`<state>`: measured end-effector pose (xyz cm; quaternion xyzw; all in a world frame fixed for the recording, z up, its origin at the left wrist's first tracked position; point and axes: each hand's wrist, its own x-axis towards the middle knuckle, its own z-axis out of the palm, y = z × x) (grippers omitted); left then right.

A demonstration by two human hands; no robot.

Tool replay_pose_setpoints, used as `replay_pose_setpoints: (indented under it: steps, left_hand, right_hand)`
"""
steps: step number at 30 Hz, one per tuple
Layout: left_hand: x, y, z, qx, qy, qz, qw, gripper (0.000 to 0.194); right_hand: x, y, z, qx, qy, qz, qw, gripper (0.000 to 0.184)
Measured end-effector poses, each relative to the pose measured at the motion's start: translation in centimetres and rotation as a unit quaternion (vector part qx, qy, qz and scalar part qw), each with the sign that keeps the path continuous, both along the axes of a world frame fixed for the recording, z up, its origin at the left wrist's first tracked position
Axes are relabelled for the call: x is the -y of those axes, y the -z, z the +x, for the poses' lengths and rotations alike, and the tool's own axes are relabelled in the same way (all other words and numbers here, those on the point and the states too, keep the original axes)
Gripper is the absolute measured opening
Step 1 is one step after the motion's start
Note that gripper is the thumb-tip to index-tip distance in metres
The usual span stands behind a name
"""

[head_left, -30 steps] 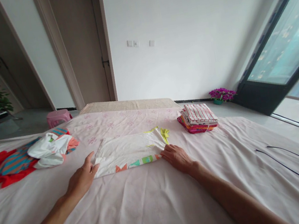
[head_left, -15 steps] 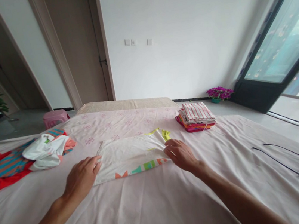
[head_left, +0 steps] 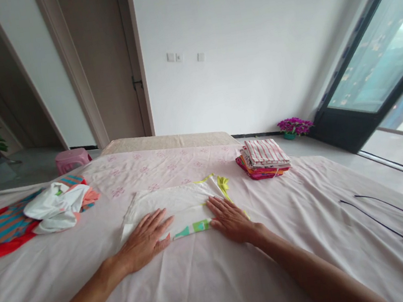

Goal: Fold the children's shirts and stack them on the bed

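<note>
A white shirt point(head_left: 178, 198) with yellow trim and a coloured print along its near edge lies folded lengthwise on the pale pink bedsheet point(head_left: 194, 295). My left hand point(head_left: 146, 239) rests flat on the left half of the shirt, fingers spread, covering part of the print. On its right end lies my right hand point(head_left: 231, 218), palm down with fingers stretched out. Yellow trim shows beyond the right fingertips. Neither hand grips the cloth.
Crumpled clothes point(head_left: 50, 210) in red, white and blue-orange stripes lie at the left. A stack of folded clothes point(head_left: 264, 157) sits at the right, beyond my right hand. Eyeglasses point(head_left: 396, 222) lie on the sheet at the far right. A pink stool point(head_left: 72, 160) stands behind the bed.
Both hands have moved inward from the shirt's two ends and now lie flat on top of it. The fingers, curled at the edges before, are stretched out.
</note>
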<state>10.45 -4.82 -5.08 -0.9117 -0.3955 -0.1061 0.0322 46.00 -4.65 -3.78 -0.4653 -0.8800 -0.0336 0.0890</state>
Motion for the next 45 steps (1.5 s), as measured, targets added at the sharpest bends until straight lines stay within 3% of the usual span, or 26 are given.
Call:
replay_pose_setpoints:
  steps: [6,10,12,17,21,24,28,31,39,45]
  left_hand:
    - [-0.1,0.9,-4.2,-0.008,-0.034,0.028,0.999,0.061]
    - [-0.5,2.0,-5.8,-0.009,-0.074,0.042,0.996,0.063]
    - [-0.7,2.5,-6.0,-0.01,-0.083,0.052,0.995,0.063]
    - [-0.6,3.0,-5.9,-0.013,-0.084,0.076,0.993,0.064]
    - [-0.6,3.0,-5.9,-0.005,-0.084,0.078,0.993,0.065]
    - [-0.5,2.8,-5.8,-0.001,-0.087,0.066,0.994,0.065]
    - [-0.3,2.5,-5.7,0.011,-0.089,0.052,0.995,0.065]
    - [-0.3,2.3,-5.7,0.016,-0.091,0.05,0.994,0.064]
    - [-0.3,2.5,-5.7,0.015,-0.092,0.055,0.994,0.065]
    - [-0.4,2.6,-5.7,0.012,-0.096,0.054,0.994,0.064]
  right_hand:
    - [0.4,-0.7,1.7,-0.003,0.035,-0.025,0.999,0.063]
    - [-0.6,-2.0,2.5,-0.021,0.042,-0.065,0.997,0.054]
    - [-2.1,-2.8,3.0,-0.051,0.07,-0.077,0.993,0.047]
    - [-7.9,-4.2,3.6,-0.101,0.251,-0.05,0.961,0.035]
    - [-12.6,-4.2,3.1,-0.08,0.312,-0.052,0.945,0.038]
    - [-14.8,-3.8,2.7,-0.068,0.323,-0.055,0.942,0.042]
    - [-16.5,-3.2,2.8,-0.051,0.316,-0.063,0.945,0.027]
    - [-17.0,-3.0,3.4,-0.043,0.308,-0.051,0.949,0.026]
    - [-16.7,-2.8,3.5,-0.042,0.289,-0.043,0.955,0.032]
    - [-15.1,-4.1,2.1,-0.05,0.238,0.004,0.97,0.026]
